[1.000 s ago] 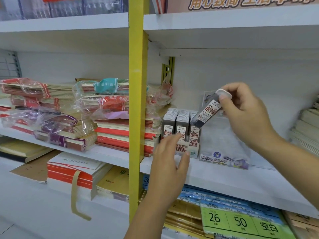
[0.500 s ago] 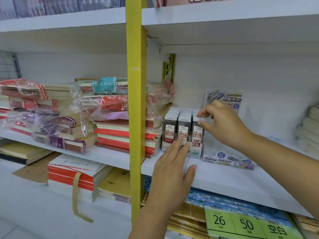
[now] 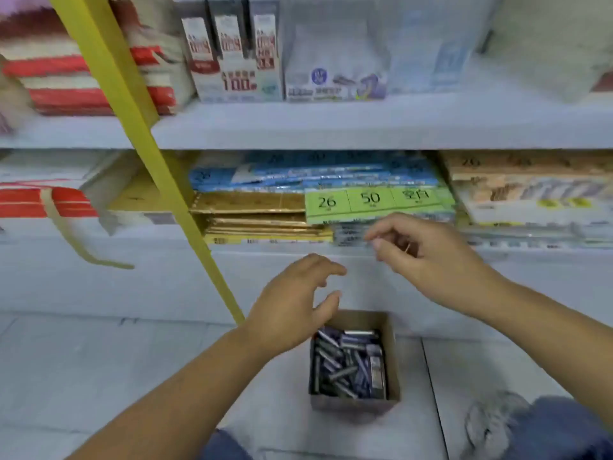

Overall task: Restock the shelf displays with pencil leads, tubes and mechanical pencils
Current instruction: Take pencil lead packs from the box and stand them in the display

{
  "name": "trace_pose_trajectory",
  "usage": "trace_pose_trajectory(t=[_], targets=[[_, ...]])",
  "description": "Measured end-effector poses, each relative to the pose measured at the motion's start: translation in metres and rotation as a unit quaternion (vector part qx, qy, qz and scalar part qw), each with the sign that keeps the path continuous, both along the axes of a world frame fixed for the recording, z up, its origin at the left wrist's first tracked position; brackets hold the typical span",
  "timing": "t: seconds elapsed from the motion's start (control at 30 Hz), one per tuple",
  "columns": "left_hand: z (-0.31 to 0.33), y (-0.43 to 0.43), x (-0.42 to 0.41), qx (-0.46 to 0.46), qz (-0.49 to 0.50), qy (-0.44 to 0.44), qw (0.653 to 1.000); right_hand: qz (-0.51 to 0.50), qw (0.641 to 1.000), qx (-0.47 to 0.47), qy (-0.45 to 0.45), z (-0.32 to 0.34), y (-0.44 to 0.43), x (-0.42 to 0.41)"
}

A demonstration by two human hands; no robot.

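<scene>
Brown cardboard made the little box (image 3: 351, 406) on the floor, and the loose lead tubes (image 3: 346, 366) lay inside it in a messy heap, pointing every which way. More of them, the standing tubes (image 3: 232, 44), were lined up in rows on the white shelf (image 3: 365, 127) high above.

The left hand (image 3: 292, 307) hung just over the back edge of the box with its fingers spread and loose, and it held nothing. The right hand (image 3: 428, 257) was higher, in front of the lower shelf, with its fingers softly bent and its thumb close to its first finger. Nothing showed in it (the picture was a bit blurry there).

I think each tube would be very light, hard and smooth, so it could slip out of a loose grip. The thin leads inside would likely snap if a tube got dropped. A good way would be to pick one lying on top of the heap and pinch it on its two long flat sides, near the middle. Digging deep would only tangle the pile.
</scene>
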State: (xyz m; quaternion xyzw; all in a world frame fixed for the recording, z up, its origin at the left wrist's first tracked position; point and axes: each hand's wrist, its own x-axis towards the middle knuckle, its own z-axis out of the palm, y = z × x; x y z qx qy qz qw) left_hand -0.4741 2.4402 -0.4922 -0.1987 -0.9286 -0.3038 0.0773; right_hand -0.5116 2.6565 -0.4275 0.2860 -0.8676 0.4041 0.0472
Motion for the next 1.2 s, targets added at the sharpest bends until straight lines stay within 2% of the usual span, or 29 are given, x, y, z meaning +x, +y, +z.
trace_pose_trajectory(t=[0.07,0.1,0.17,0.33,0.47,0.57,0.67,1.0,1.1,1.2], targets=[[-0.054,0.014,0.014,-0.014,-0.024,-0.164,0.986,-0.032,0.984,0.105,-0.142,-0.075,0.03,0.011],[-0.078,0.02,0.02,-0.001,-0.023,-0.231,0.973,-0.058,0.971,0.145,-0.181,-0.112,0.042,0.016],[-0.122,0.033,0.024,0.026,-0.005,-0.333,0.943,-0.103,0.951,0.167,-0.24,-0.173,0.06,0.025],[-0.21,0.064,0.011,0.041,0.059,-0.478,0.875,-0.152,0.896,0.128,-0.397,-0.262,0.081,0.042],[-0.256,0.086,-0.004,0.089,0.094,-0.561,0.817,-0.156,0.852,0.025,-0.5,-0.288,0.084,0.054],[-0.279,0.1,-0.013,0.124,0.108,-0.585,0.794,-0.157,0.832,-0.025,-0.531,-0.293,0.083,0.06],[-0.292,0.111,-0.017,0.133,0.113,-0.575,0.799,-0.176,0.817,-0.064,-0.545,-0.293,0.08,0.064],[-0.3,0.126,-0.022,0.11,0.144,-0.526,0.831,-0.174,0.826,-0.085,-0.529,-0.298,0.082,0.065],[-0.3,0.126,-0.021,0.131,0.147,-0.531,0.825,-0.172,0.826,-0.094,-0.528,-0.298,0.082,0.065],[-0.3,0.126,-0.022,0.195,0.157,-0.541,0.803,-0.171,0.825,-0.109,-0.528,-0.298,0.082,0.066]])
